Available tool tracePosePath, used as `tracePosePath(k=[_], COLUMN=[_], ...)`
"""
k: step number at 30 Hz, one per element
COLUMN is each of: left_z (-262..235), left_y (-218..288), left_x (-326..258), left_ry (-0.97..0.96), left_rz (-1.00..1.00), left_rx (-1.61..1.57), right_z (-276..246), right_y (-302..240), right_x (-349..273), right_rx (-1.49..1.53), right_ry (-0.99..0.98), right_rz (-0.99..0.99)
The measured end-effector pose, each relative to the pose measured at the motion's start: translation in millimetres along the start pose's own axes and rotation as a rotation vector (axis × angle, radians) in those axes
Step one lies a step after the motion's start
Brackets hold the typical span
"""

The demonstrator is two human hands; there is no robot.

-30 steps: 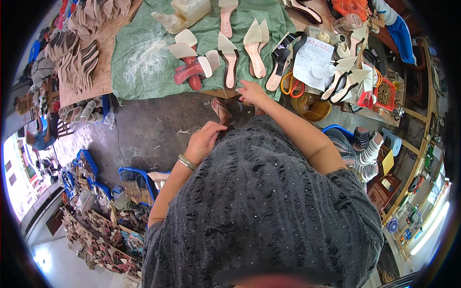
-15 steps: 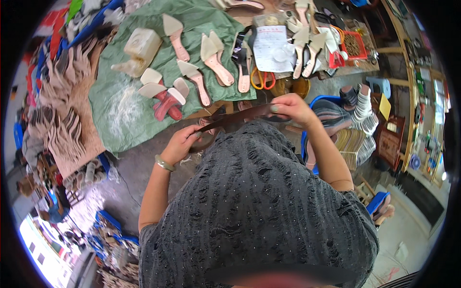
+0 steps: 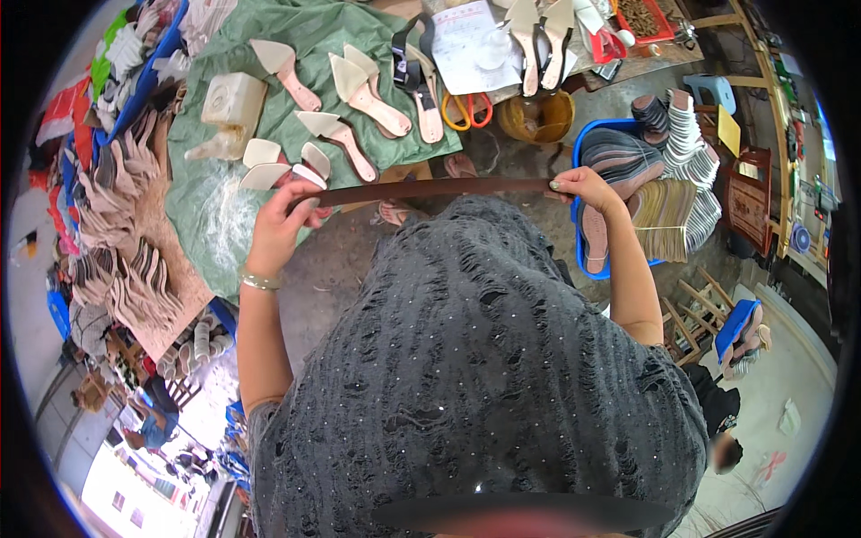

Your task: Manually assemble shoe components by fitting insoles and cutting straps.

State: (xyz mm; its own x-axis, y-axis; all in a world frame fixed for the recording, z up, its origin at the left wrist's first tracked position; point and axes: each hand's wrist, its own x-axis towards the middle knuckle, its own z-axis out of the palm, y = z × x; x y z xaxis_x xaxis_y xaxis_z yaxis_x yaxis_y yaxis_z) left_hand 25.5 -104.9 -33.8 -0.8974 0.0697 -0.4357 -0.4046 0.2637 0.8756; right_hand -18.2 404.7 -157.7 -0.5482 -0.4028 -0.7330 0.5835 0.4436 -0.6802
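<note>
A long dark brown strip (image 3: 430,190) is stretched nearly level between my hands, in front of my body. My left hand (image 3: 289,220), with a pale bangle at the wrist, pinches its left end beside the table's edge. The right end is pinched by the fingers of my right hand (image 3: 587,186), close to the blue crate. Just beyond my left hand, shoe insoles with pale pointed toe pieces (image 3: 345,148) lie on a green cloth (image 3: 211,179). Orange-handled scissors (image 3: 468,111) rest at the table's near edge, under a printed paper sheet (image 3: 462,54).
A blue crate (image 3: 587,134) at right holds bundled insoles (image 3: 664,220). Between table and crate stands a yellowish bucket (image 3: 538,118). A whitish plastic jug (image 3: 231,103) sits on the cloth. Stacked insoles (image 3: 126,287) cover the left board. Other people are in the background.
My hands have spread apart, left hand leftward and right hand rightward, and the strip has gone from slack and curved to drawn out straight. My view has shifted slightly.
</note>
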Motion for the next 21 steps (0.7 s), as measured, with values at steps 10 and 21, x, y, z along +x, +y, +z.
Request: tracePosePath(k=[10,21], left_z=[100.8,124.5], left_y=[18.0,-121.7], left_x=[21.9,131.3], left_ry=[-0.172,0.350], left_rz=[0.339,-0.269], left_rx=[0.569,-0.464], right_z=[99.2,128.7], right_y=[-107.7,-101.0], right_x=[41.5,62.5], right_rx=[-0.159,0.294], right_ry=[-0.281,-0.352], right_rz=[-0.471,-0.191])
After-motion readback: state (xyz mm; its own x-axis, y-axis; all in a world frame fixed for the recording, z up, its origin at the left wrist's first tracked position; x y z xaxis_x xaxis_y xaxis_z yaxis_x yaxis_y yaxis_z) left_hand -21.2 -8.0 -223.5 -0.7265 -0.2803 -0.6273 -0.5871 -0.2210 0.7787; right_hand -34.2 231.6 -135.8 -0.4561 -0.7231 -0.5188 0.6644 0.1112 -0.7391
